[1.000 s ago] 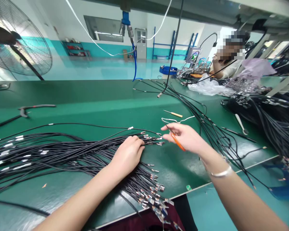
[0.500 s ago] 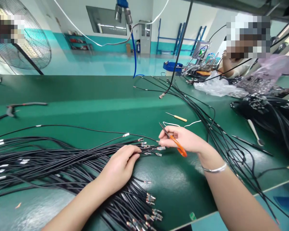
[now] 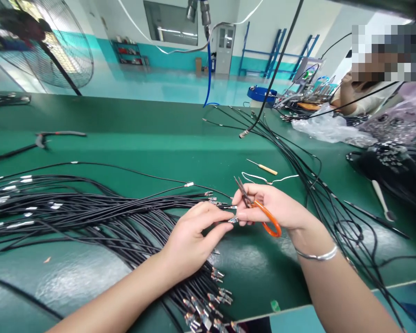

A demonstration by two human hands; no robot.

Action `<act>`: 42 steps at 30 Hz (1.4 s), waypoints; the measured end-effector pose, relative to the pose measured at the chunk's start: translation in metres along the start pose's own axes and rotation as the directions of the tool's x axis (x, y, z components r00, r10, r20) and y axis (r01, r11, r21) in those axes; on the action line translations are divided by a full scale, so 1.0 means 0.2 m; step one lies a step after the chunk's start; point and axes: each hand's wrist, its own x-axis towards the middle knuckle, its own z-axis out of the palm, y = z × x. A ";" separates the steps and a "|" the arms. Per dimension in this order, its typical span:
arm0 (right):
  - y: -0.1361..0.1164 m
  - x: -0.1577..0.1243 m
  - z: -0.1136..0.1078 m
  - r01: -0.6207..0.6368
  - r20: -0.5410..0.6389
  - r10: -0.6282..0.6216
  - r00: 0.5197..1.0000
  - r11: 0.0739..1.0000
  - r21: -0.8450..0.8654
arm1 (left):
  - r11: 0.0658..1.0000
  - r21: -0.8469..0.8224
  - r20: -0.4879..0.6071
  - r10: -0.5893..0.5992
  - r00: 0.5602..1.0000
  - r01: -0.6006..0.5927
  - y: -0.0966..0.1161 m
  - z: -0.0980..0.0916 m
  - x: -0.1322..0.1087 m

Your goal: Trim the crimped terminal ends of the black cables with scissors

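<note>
My left hand (image 3: 194, 238) is closed, with its thumb and forefinger pinching a black cable just behind its metal connector (image 3: 233, 220). My right hand (image 3: 273, 206) holds scissors with orange handles (image 3: 272, 223) across its palm, their dark blades (image 3: 241, 187) pointing up and slightly apart. The right fingertips touch or nearly touch that connector. Under and beside my left hand runs a thick bundle of black cables (image 3: 100, 203) with white labels. More cable ends with metal connectors (image 3: 213, 303) fan out below it.
A wooden-handled awl (image 3: 267, 169) and a white cord (image 3: 280, 179) lie beyond my right hand. On the right are loose black cables (image 3: 298, 171), a white-handled brush (image 3: 381, 199) and plastic bags (image 3: 327, 127). Pliers (image 3: 39, 140) lie left. A cable (image 3: 280, 60) hangs overhead; a person sits far right.
My left hand has moved right from the bundle to the right fingertips and now pinches a cable end. The scissors have turned and their blades show parted. The view has shifted slightly.
</note>
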 end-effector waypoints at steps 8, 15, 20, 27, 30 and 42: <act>-0.02 -0.02 0.05 -0.022 0.003 0.022 1.000 0.999 0.031 | 0.999 -0.010 -0.100 0.039 0.994 -0.041 0.03 -0.01 -0.02; 0.00 -0.01 0.06 0.034 0.029 -0.037 0.999 0.997 0.075 | 0.956 0.147 -0.098 0.268 0.958 -0.253 0.01 -0.03 -0.02; 0.00 -0.01 0.06 0.055 0.036 -0.058 0.998 0.995 0.083 | 0.952 0.132 -0.125 0.294 0.948 -0.278 0.00 -0.02 -0.03; 0.01 0.00 0.06 0.032 0.016 -0.033 0.999 0.995 0.090 | 0.988 0.099 -0.189 0.136 0.972 -0.119 0.02 -0.02 -0.03; 0.01 0.00 0.05 0.015 0.022 -0.018 1.000 0.994 0.106 | 0.989 0.032 -0.149 0.149 0.978 -0.146 0.02 -0.03 -0.03; 0.02 0.01 0.06 0.019 0.032 -0.024 0.999 0.991 0.132 | 0.997 -0.066 -0.083 0.028 0.996 -0.033 0.03 -0.04 -0.03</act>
